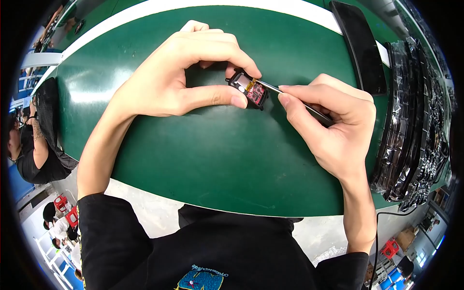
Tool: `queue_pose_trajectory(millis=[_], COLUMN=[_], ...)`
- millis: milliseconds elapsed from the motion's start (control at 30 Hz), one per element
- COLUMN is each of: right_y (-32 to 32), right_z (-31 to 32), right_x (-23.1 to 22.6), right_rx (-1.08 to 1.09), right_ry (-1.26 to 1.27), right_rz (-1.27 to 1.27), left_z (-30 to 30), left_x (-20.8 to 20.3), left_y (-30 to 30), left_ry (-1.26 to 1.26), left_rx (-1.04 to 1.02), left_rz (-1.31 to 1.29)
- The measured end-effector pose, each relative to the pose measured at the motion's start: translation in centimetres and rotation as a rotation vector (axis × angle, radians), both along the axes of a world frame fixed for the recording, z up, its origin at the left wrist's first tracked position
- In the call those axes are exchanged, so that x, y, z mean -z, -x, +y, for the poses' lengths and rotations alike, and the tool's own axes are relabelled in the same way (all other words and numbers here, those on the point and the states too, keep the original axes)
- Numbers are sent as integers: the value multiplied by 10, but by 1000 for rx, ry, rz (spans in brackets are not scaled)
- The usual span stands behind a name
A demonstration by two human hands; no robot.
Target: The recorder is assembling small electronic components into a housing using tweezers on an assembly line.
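Between the thumb and fingers of my left hand (188,72) is a small black electronic device (249,88), held above the green tabletop. Its casing is open, baring a red circuit board, a silvery part and a yellowish strip. My right hand (333,116) is closed in a pen-like grip around a slim dark tool with a pale metal tip (309,108), perhaps tweezers. The tip reaches the device's upper right edge, by the yellowish strip; whether it touches there I cannot tell.
The green table (212,159) curves in front of me. A black phone-like slab (360,48) lies at the far right. Stacked black trays in clear plastic (406,125) line the right edge. A black mesh item (48,116) and another person (38,150) are at the left.
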State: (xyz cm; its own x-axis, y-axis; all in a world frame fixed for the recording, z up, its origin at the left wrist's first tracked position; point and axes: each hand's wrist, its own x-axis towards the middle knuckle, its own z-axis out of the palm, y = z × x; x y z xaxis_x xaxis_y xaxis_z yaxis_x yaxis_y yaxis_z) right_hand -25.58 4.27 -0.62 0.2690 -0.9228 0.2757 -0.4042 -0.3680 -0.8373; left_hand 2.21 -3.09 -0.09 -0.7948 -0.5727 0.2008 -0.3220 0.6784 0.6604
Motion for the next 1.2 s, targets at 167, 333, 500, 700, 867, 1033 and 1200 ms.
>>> queue_pose_trajectory(millis=[167, 333, 500, 700, 867, 1033, 1200], right_y=[-1, 2, 8, 11, 0, 6, 8], right_z=[3, 2, -10, -12, -13, -11, -12], right_x=[-3, 0, 4, 13, 17, 17, 12], right_rx=[2, 84, 183, 177, 186, 193, 185], right_ry=[18, -36, -42, 26, 59, 102, 64], right_rz=[4, -53, -304, -352, -403, -374, -368], left_z=[1, 3, 5, 10, -10, -42, -70], left_x=[-3, -1, -10, -9, -11, -89, -148], left_y=[0, -2, 9, 20, 15, 132, 300], left_ry=[21, 22, 145, 105, -472, -369, -173], left_rx=[4, -23, -23, -121, -399, -85, 188], left_rz=[-11, -23, -45, -6, 511, 485, 211])
